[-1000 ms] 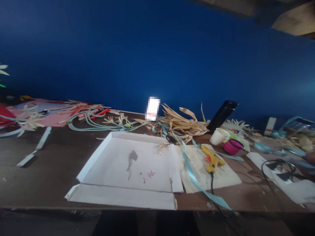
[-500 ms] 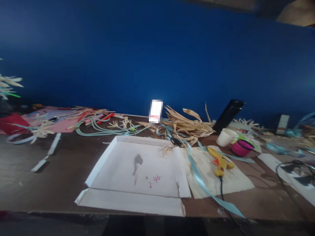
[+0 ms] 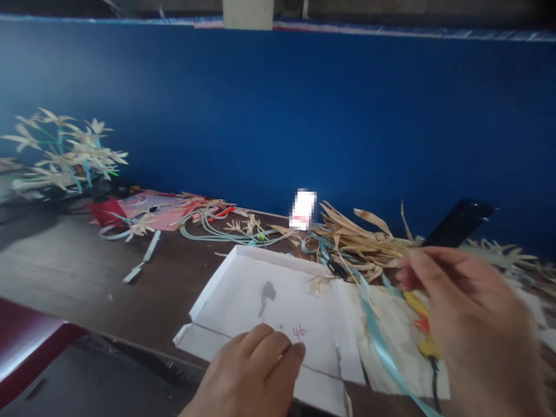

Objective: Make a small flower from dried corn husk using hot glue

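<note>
My left hand (image 3: pixel 254 370) is above the front edge of a shallow white cardboard tray (image 3: pixel 299 310), its fingers curled together. Whatever those fingers hold, if anything, is hidden. To the right, my right hand (image 3: pixel 469 313) is raised with thumb and fingertips pinched together, and I cannot make out anything in the pinch. Its fingertips are in front of the pile of dried husk leaves (image 3: pixel 360 237). Behind that hand, partly covered, is a yellow glue gun (image 3: pixel 428 347) on a printed paper sheet (image 3: pixel 391 365). A pale blue ribbon (image 3: pixel 380 344) runs beside the tray.
A lit phone-like rectangle (image 3: pixel 303 209), pixelated, stands against the blue wall (image 3: pixel 260 116). Left lie looped pale cords (image 3: pixel 195 234), pink sheets (image 3: pixel 167 219) and a red pot (image 3: pixel 106 213). Pale husk flowers (image 3: pixel 72 147) stand far left; a black cylinder (image 3: pixel 460 223) leans at right.
Both hands have come into view from below and the right. The view has turned left, so the tray and other things appear further right, and the husk flowers show more fully.
</note>
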The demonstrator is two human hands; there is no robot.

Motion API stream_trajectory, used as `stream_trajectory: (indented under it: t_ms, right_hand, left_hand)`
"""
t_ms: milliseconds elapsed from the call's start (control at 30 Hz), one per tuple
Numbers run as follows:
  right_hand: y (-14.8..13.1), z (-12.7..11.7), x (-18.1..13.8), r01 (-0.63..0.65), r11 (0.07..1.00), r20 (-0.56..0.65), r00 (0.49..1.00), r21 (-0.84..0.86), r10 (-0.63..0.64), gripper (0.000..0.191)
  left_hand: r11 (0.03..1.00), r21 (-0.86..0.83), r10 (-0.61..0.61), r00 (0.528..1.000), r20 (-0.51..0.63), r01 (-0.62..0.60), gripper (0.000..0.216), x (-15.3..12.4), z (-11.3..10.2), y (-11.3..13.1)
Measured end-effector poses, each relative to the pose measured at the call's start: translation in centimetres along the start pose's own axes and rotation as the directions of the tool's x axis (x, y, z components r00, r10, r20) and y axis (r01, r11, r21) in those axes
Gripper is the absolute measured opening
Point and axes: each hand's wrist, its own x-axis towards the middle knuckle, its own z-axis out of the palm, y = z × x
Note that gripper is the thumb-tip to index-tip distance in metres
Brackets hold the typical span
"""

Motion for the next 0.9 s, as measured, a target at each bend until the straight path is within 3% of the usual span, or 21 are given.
stream_trajectory:
  t_ms: [100, 233, 400, 533, 600, 667, 800, 900]
  right_hand:
    - [2.8, 1.5, 1.6, -0.074, 0.997, 0.145, 0.987, 0.020, 0.070, 0.029]
    - [5.9, 4.1, 2.9, -0.129, 0.991, 0.217, 0.969, 0.036, 0.119, 0.034]
    - [8.0, 6.6, 2.9, -0.191, 0.981, 0.306, 0.933, -0.028, 0.191, 0.034]
    - [10.6, 7.4, 2.4, -0.171, 0.980, 0.397, 0.897, -0.097, 0.196, 0.031]
    - [11.9, 7.5, 2.0, -0.099, 0.979, 0.436, 0.884, -0.179, 0.169, 0.030]
    - [12.9, 7.5, 1.5, 0.054, 0.944, 0.504, 0.855, -0.327, 0.126, 0.027]
    - [12.9, 7.2, 0.6, 0.398, 0.760, 0.679, 0.730, -0.514, 0.077, 0.023]
    - [12.1, 6.9, 0.3, 0.537, 0.671, 0.754, 0.654, -0.512, 0.052, 0.026]
  left_hand:
    - [1.000, -0.001, 0.017, 0.993, 0.119, -0.017, 0.018, 0.7, 1.4, -0.6]
    - [0.996, 0.057, 0.051, 0.964, 0.261, -0.068, 0.022, -0.7, 3.2, -0.7]
    - [0.986, 0.130, 0.068, 0.970, 0.235, -0.100, 0.011, -2.6, 5.0, -1.0]
    - [0.979, 0.172, 0.088, 0.989, 0.118, -0.108, 0.011, -3.2, 6.6, -1.2]
    - [0.980, 0.178, 0.076, 0.993, 0.087, -0.091, 0.014, -3.3, 7.1, -1.2]
    - [0.979, 0.183, 0.072, 0.991, 0.115, -0.092, 0.014, -3.2, 7.0, -1.0]
    - [0.979, 0.167, 0.072, 0.971, 0.230, -0.112, 0.010, -2.8, 6.4, -0.7]
    - [0.979, 0.173, 0.066, 0.971, 0.231, -0.108, 0.011, -2.7, 6.2, -0.5]
